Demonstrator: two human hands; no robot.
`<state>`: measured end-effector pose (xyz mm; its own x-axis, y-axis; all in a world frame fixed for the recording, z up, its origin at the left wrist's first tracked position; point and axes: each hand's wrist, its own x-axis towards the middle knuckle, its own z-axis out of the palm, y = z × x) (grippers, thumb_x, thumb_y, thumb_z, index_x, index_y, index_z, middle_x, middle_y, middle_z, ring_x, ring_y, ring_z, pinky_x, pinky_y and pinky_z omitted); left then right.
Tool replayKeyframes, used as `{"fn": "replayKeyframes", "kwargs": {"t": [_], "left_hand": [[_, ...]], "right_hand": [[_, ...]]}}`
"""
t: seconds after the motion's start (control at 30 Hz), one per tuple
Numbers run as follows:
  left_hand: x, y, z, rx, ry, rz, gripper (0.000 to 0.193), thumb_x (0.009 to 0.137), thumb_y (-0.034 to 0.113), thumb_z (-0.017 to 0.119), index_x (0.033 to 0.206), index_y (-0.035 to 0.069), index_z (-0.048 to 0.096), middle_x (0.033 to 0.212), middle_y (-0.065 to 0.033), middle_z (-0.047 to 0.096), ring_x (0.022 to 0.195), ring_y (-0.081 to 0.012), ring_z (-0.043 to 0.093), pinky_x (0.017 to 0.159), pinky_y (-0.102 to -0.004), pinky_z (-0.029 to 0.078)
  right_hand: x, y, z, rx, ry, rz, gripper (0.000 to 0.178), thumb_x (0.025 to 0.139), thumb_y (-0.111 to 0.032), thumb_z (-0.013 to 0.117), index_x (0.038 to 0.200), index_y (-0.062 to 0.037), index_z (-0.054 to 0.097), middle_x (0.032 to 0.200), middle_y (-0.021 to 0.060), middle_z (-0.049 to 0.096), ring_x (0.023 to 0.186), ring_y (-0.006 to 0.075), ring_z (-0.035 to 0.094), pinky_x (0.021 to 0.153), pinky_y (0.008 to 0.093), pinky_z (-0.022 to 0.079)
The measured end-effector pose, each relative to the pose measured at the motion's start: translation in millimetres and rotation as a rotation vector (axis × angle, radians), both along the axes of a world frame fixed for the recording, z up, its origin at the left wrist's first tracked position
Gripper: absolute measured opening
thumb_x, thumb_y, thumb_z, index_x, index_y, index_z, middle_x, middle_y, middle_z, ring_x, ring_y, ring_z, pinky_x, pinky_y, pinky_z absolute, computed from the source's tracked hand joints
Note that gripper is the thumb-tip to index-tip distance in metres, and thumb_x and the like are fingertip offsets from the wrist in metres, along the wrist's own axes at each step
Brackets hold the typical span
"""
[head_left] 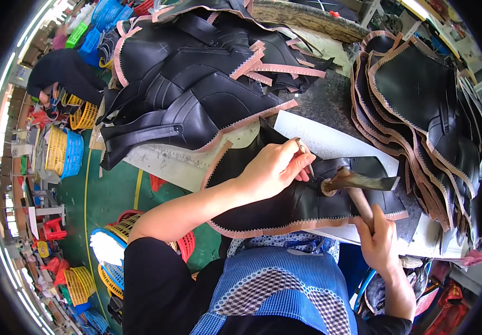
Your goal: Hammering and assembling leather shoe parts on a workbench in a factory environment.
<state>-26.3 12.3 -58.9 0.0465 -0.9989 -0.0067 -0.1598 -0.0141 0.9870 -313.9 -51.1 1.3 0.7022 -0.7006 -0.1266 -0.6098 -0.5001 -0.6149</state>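
The workshop had a green floor and a pale worktable crowded with leatherwork. A black leather panel with pink, zigzag-cut edging lay at the table's near side, right in front of the person, a white board showing from under it. Left hand was closed in a fingertip pinch on a slim pointed tool, tip down toward the panel; whether it touched the leather was hard to tell from this angle. Right hand was wrapped round the handle of a hammer, its head over the panel just right of the tool. Good work here likely called for an upright tool, a settled tip, fingers below the struck end, and short, square taps. Further out: a heap of black leather pieces beyond, a layered stack at right, a yellow basket far left.
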Motion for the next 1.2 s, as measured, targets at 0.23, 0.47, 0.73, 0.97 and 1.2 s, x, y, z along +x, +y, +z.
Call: {"fn": "replayKeyframes", "kwargs": {"t": [0.23, 0.47, 0.73, 0.97, 1.2], "left_hand": [[9, 1, -1, -0.035, -0.025, -0.061, 0.016, 0.104, 0.012, 0.054, 0.101, -0.004, 0.055, 0.089, -0.0109, 0.069, 0.081, -0.0203, 0.073, 0.07, -0.0306, 0.06], [9, 1, -1, -0.131, -0.159, -0.089, 0.011, 0.102, 0.009, 0.057, 0.1, -0.001, 0.056, 0.089, -0.0114, 0.07, 0.08, -0.0204, 0.074, 0.068, -0.031, 0.06], [-17, 8, 5, -0.528, -0.788, -0.008, 0.017, 0.085, 0.01, 0.071, 0.094, 0.007, 0.057, 0.079, -0.0051, 0.064, 0.066, -0.0217, 0.068, 0.054, -0.0309, 0.054], [-7, 3, -6, -0.089, -0.146, 0.109, 0.019, 0.104, 0.014, 0.054, 0.096, -0.002, 0.05, 0.083, -0.011, 0.068, 0.073, -0.0192, 0.073, 0.062, -0.0292, 0.059], [-6, 0, -10, -0.101, -0.072, 0.073, 0.017, 0.104, 0.012, 0.055, 0.097, -0.003, 0.05, 0.085, -0.012, 0.068, 0.075, -0.0194, 0.073, 0.065, -0.0295, 0.06]], "right_hand": [[1, 1, -3, 0.016, 0.032, -0.046, 0.02, 0.092, -0.009, 0.066, 0.087, 0.0006, 0.05, 0.06, 0.0228, 0.056, 0.058, 0.0435, 0.062, 0.049, 0.0429, 0.045], [4, -5, 7, 0.067, 0.033, -0.048, 0.02, 0.094, -0.01, 0.065, 0.087, 0.0006, 0.05, 0.059, 0.0203, 0.052, 0.052, 0.0358, 0.056, 0.048, 0.0401, 0.04], [18, -7, 34, -0.186, -0.155, 0.21, 0.008, 0.089, -0.008, 0.068, 0.09, -0.0022, 0.063, 0.071, 0.0069, 0.061, 0.059, 0.0195, 0.062, 0.05, 0.0336, 0.045], [2, -13, 16, 0.187, -0.296, -0.225, 0.02, 0.097, -0.016, 0.062, 0.097, 0.0042, 0.057, 0.064, 0.0055, 0.054, 0.055, 0.0113, 0.049, 0.051, 0.029, 0.038], [-1, -16, 15, 0.22, -0.272, -0.277, 0.025, 0.1, -0.022, 0.06, 0.092, 0.0011, 0.055, 0.062, 0.0002, 0.047, 0.054, 0.0088, 0.043, 0.05, 0.0272, 0.034]]}}
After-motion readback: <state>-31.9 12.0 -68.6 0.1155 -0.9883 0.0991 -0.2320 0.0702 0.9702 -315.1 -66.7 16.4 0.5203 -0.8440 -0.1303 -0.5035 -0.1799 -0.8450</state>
